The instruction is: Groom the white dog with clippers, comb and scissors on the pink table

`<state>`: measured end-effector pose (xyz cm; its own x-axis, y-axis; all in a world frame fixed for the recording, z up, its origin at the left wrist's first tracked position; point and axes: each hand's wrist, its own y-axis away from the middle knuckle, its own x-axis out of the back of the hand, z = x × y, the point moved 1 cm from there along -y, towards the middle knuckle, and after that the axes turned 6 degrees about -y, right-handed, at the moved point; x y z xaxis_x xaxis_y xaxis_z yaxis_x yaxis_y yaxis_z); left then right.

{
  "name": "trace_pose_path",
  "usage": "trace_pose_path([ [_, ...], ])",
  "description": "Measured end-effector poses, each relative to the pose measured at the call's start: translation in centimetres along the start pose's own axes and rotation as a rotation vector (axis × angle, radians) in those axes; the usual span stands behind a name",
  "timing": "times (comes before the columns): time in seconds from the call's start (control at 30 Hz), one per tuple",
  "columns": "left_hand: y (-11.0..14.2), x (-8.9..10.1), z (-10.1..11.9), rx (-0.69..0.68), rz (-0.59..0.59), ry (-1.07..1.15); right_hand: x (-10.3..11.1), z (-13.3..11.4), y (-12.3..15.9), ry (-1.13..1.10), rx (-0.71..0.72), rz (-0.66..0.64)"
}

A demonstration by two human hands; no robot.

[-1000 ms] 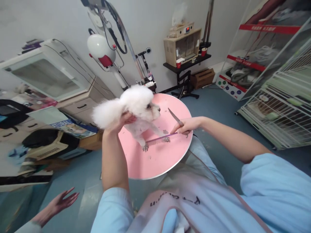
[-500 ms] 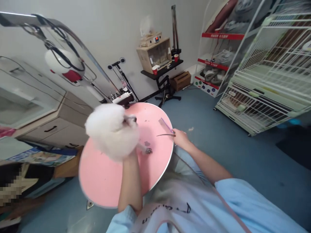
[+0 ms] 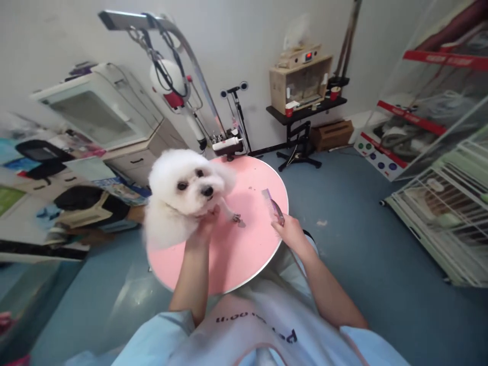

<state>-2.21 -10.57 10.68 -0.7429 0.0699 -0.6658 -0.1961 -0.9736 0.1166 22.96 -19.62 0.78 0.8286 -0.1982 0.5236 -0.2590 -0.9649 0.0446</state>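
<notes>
On the left part of the round pink table [image 3: 244, 259], the white dog [image 3: 179, 190] sits up, face turned toward my camera. I have my left hand [image 3: 208, 221] under its chin, some fingers against the fur; how far they close I cannot tell, since the coat hides part of them. My right hand [image 3: 292, 231], at the table's right edge, is closed around the purple-backed comb [image 3: 271, 206] and the scissors [image 3: 279, 211] together (comb teeth facing left). One front paw [image 3: 236, 218] rests near mid-table. Far side: tool tray [image 3: 227, 145] beside the table. Farther right, a wooden box [image 3: 278, 91] on a black stand [image 3: 280, 115].
</notes>
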Motion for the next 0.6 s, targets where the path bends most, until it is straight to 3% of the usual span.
trace_pose_path([
  [0.1, -0.2, -0.1, -0.1, -0.131, 0.056, 0.046, -0.7, -0.2, 1.0, -0.237, -0.015, -0.065],
  [0.2, 1.0, 0.6, -0.2, -0.126, 0.043, -0.262, -1.6, -0.2, 2.1, -0.308, 0.02, -0.105],
  [0.33, 5.6, 5.6, 1.2, -0.023, -0.01, -0.753, -2.5, -0.2, 3.0, -0.336, 0.12, -0.181],
  [0.43, 8.0, 9.7, 2.7, -0.075, 0.169, -0.95, -3.5, -0.4, 3.0, -0.374, 0.124, -0.219],
  [0.5, 7.7, 10.7, 3.0, -0.147, 0.296, -0.919, -4.6, -1.0, 2.9, -0.457, 0.065, -0.315],
  [0.6, 4.9, 9.2, 2.9, -0.341, 0.421, -0.593, -6.2, -2.5, 3.0, -0.546, -0.033, -0.501],
])
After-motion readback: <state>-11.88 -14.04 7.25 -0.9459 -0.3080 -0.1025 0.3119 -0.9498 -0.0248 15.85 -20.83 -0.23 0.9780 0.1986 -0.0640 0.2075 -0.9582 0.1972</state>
